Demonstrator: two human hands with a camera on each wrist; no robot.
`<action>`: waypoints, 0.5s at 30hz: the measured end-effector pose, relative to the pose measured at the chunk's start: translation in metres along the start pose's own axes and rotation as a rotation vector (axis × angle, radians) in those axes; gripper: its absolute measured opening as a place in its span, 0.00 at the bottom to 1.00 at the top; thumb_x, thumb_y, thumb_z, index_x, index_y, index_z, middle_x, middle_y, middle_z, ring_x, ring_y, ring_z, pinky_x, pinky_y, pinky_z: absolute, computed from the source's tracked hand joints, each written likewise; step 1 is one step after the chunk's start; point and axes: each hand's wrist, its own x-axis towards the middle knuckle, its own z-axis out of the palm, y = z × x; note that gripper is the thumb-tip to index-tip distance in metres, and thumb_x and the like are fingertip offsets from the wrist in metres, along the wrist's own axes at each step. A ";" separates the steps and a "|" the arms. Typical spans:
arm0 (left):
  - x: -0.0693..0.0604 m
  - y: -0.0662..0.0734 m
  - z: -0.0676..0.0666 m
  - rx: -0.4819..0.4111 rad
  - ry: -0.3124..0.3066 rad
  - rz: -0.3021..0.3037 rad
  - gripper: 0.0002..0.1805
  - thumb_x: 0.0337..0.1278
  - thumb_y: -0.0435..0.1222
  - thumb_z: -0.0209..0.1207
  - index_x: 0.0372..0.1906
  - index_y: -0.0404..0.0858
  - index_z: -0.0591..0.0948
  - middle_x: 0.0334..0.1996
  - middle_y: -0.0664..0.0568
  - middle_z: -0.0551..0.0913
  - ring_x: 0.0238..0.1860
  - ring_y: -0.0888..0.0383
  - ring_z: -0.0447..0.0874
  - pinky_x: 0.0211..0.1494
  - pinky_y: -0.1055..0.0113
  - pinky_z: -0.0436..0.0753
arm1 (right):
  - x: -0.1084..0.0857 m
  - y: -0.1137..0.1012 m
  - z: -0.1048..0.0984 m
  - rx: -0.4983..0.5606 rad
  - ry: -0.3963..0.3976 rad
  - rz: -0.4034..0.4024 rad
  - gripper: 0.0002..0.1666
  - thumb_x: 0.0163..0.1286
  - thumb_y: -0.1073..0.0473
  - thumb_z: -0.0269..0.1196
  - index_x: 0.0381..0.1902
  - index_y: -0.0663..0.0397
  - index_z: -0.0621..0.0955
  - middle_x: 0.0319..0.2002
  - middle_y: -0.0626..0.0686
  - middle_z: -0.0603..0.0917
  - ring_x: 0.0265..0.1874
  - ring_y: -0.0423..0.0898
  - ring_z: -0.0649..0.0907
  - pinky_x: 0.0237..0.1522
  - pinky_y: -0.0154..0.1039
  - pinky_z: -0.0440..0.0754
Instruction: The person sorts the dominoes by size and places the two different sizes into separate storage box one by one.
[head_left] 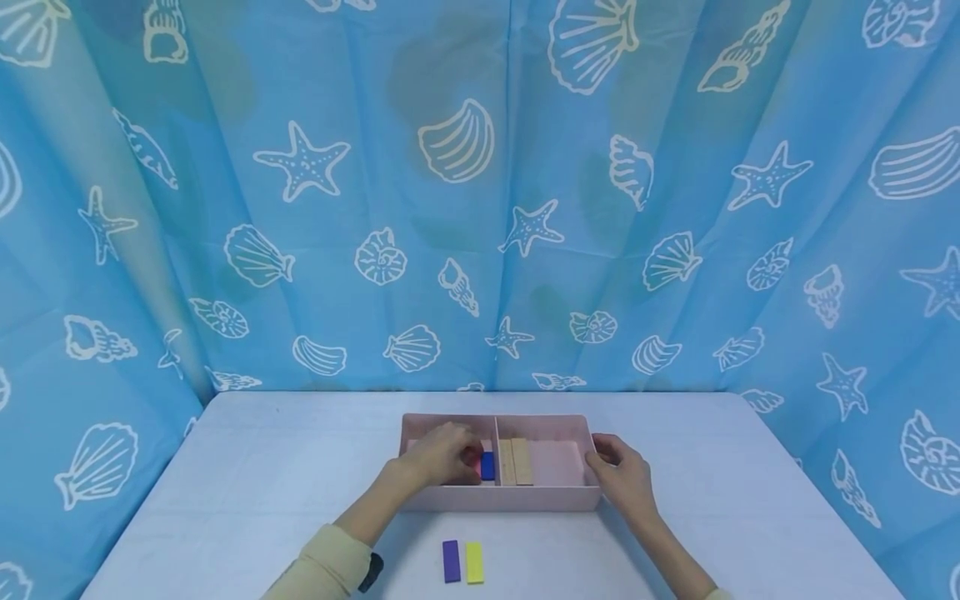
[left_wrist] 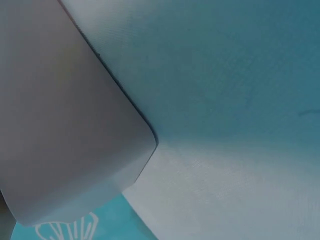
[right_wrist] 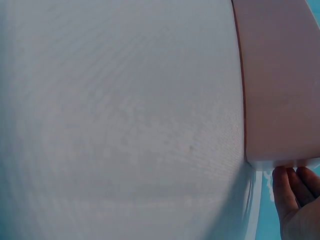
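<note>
A pink box (head_left: 517, 498) with two compartments stands on the table. My left hand (head_left: 442, 454) reaches into its left compartment, thumb and fingers curled about a pinkish-red block (head_left: 477, 465), mostly hidden by the fingers. Beside that block, near the divider, is a blue block (head_left: 487, 466). Two plain wooden blocks (head_left: 521, 462) lie side by side in the right compartment, along the divider. At the box's right end, my right hand (head_left: 624, 475) holds the end wall; its fingers touch the outside in the right wrist view. The left wrist view shows the box wall (left_wrist: 75, 120) but no hand.
On the white table (head_left: 300, 467), in front of the box, lie a purple block (head_left: 451, 562) and a yellow block (head_left: 474, 562), apart from each other. A blue curtain (head_left: 465, 250) with white shell drawings surrounds the table at the back and sides.
</note>
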 end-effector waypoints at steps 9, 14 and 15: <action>-0.008 0.004 -0.013 0.026 0.106 -0.014 0.17 0.58 0.35 0.68 0.53 0.38 0.84 0.46 0.51 0.85 0.51 0.55 0.83 0.54 0.63 0.83 | 0.000 -0.001 0.000 -0.007 -0.003 0.006 0.23 0.71 0.60 0.58 0.60 0.64 0.76 0.57 0.63 0.80 0.56 0.59 0.80 0.58 0.53 0.79; -0.018 0.012 -0.025 0.072 0.161 0.020 0.20 0.56 0.38 0.70 0.53 0.38 0.84 0.46 0.51 0.85 0.52 0.53 0.83 0.55 0.59 0.83 | 0.000 -0.001 -0.001 0.006 0.000 -0.018 0.22 0.71 0.61 0.58 0.60 0.65 0.77 0.56 0.63 0.81 0.55 0.58 0.81 0.58 0.52 0.79; -0.021 0.014 -0.027 0.075 0.170 0.026 0.20 0.56 0.38 0.70 0.53 0.38 0.84 0.46 0.51 0.85 0.52 0.53 0.83 0.55 0.59 0.83 | 0.000 0.000 -0.001 0.007 0.000 -0.020 0.22 0.71 0.61 0.58 0.60 0.65 0.77 0.56 0.63 0.81 0.55 0.58 0.81 0.58 0.52 0.79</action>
